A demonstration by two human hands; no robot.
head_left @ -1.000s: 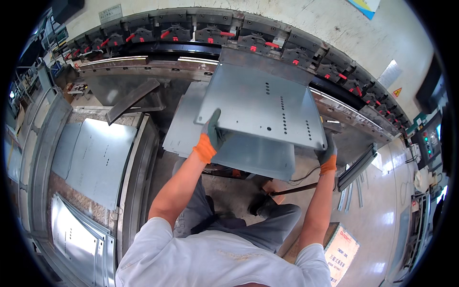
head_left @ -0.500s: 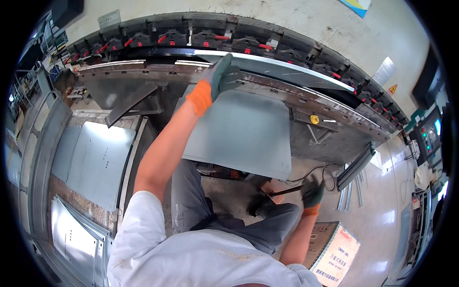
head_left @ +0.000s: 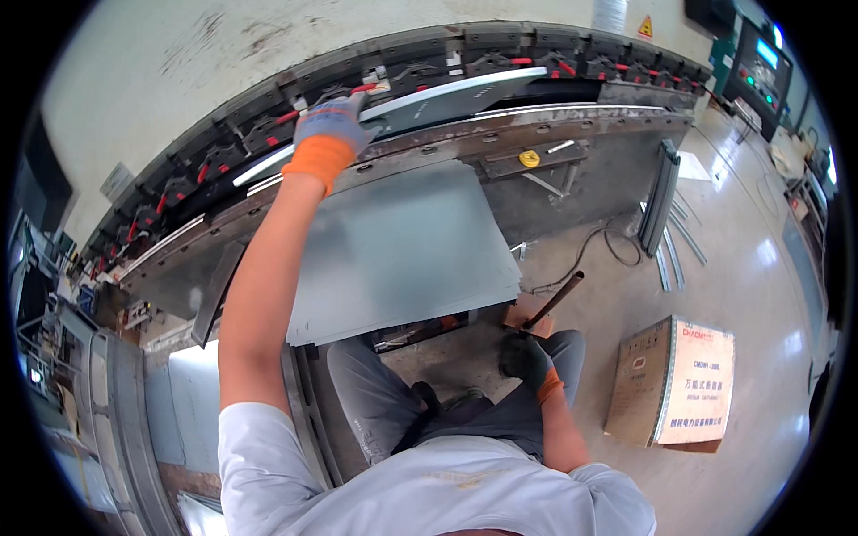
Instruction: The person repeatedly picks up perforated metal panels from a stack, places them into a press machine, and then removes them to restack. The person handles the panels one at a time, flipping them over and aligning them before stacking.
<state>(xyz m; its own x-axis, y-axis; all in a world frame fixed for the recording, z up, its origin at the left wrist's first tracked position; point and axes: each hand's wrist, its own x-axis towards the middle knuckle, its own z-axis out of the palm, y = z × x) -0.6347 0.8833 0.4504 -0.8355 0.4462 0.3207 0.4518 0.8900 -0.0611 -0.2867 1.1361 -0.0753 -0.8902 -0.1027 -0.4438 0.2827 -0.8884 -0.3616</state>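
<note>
My left hand (head_left: 329, 132), in a grey glove with an orange cuff, is raised and grips the top edge of a bent grey sheet-metal panel (head_left: 402, 259). The panel's upper flange (head_left: 447, 94) lies in the tooling of a long press brake (head_left: 572, 116), and its wide face hangs down in front of the machine bed. My right hand (head_left: 525, 359), in a dark glove with an orange cuff, is low by my right knee. Its fingers are closed around the lower end of a rust-brown rod (head_left: 559, 297) that slants up from the floor.
A printed cardboard box (head_left: 679, 384) stands on the floor at my right. Long metal strips (head_left: 666, 210) lean and lie by the machine's right end, near a looped cable (head_left: 608, 246). A control panel (head_left: 760, 62) sits far right. Flat sheets (head_left: 116, 420) are stacked at my left.
The panel, held out flat in both hands a second ago, has swung up against the machine. My right hand let go of it and dropped to the rod; my left stayed on its edge.
</note>
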